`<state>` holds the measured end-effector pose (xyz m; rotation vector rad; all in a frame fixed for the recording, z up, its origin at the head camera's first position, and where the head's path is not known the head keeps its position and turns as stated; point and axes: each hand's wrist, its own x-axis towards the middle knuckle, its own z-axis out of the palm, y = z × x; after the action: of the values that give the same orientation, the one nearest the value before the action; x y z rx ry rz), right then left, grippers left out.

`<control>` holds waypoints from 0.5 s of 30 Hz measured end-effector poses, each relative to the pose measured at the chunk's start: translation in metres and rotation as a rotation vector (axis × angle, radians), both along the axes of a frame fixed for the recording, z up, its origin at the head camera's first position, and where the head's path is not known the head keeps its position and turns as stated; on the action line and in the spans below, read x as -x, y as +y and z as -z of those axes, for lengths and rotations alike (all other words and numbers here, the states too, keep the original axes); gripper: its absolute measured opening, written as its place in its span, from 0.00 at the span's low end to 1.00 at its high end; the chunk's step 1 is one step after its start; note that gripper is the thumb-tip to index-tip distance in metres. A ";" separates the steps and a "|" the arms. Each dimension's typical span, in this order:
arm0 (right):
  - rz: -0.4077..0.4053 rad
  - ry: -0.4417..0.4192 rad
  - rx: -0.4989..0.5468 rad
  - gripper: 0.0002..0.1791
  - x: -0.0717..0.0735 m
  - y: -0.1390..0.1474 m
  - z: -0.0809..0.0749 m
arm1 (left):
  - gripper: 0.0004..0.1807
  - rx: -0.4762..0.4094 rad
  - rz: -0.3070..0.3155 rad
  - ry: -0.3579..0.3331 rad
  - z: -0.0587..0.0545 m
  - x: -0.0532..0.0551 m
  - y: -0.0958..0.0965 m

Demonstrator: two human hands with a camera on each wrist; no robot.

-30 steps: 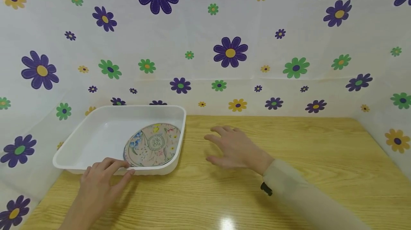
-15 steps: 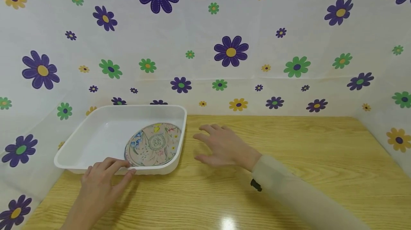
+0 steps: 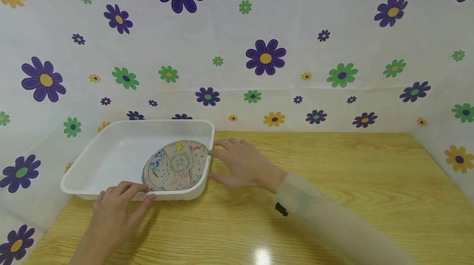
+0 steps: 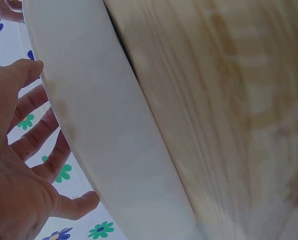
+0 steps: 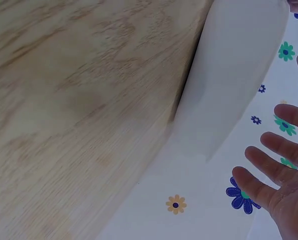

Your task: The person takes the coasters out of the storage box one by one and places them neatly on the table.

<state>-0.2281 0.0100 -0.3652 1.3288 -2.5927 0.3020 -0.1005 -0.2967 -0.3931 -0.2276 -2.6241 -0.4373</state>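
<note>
A white plastic basin (image 3: 107, 162) stands on the left of the table. Inside it, toward the right, lies a flat round disc (image 3: 177, 168) printed with flowers and lettering. My left hand (image 3: 115, 211) grips the basin's near rim, fingers over the edge and thumb outside; the index fingertip is right by the disc's near edge. Below the rim, the left wrist view shows the basin's smooth outer wall (image 4: 104, 115). At the right rim is my right hand (image 3: 244, 164), its fingers spread and relaxed, index fingertip at the edge. In the right wrist view those fingers (image 5: 264, 167) hold nothing.
The wood-grain table (image 3: 333, 166) extends to the right of the basin. A white cloth (image 3: 229, 30) printed with purple, green and yellow flowers hangs behind and at both sides, close to the basin's back. A small black object (image 3: 281, 209) sits at the right sleeve.
My right hand has moved left across the table to the basin's right rim. The left hand, the basin and the disc have stayed in place.
</note>
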 end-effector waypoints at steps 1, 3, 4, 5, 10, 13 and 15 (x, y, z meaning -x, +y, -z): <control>-0.006 0.000 0.002 0.32 0.001 -0.002 0.000 | 0.11 -0.001 0.002 0.002 0.000 0.000 0.000; -0.015 -0.007 0.007 0.31 0.002 -0.007 0.000 | 0.11 -0.002 0.002 0.003 0.001 0.001 0.000; -0.020 -0.011 0.009 0.31 0.002 -0.009 0.000 | 0.11 -0.006 0.001 0.000 0.001 0.001 0.000; -0.020 -0.014 0.007 0.31 0.003 -0.011 0.000 | 0.11 -0.006 0.002 0.003 0.001 0.001 0.000; -0.046 -0.011 0.010 0.30 0.007 -0.023 -0.003 | 0.11 -0.002 -0.004 0.004 -0.001 0.001 0.001; -0.061 0.001 0.006 0.29 0.010 -0.030 -0.004 | 0.11 0.006 -0.011 0.012 -0.001 0.000 0.001; -0.068 -0.006 -0.001 0.29 0.012 -0.034 -0.005 | 0.12 0.008 -0.012 0.021 -0.001 0.001 0.002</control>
<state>-0.2398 -0.0243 -0.3604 1.4208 -2.5568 0.3170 -0.1011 -0.2950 -0.3924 -0.2184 -2.6056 -0.4183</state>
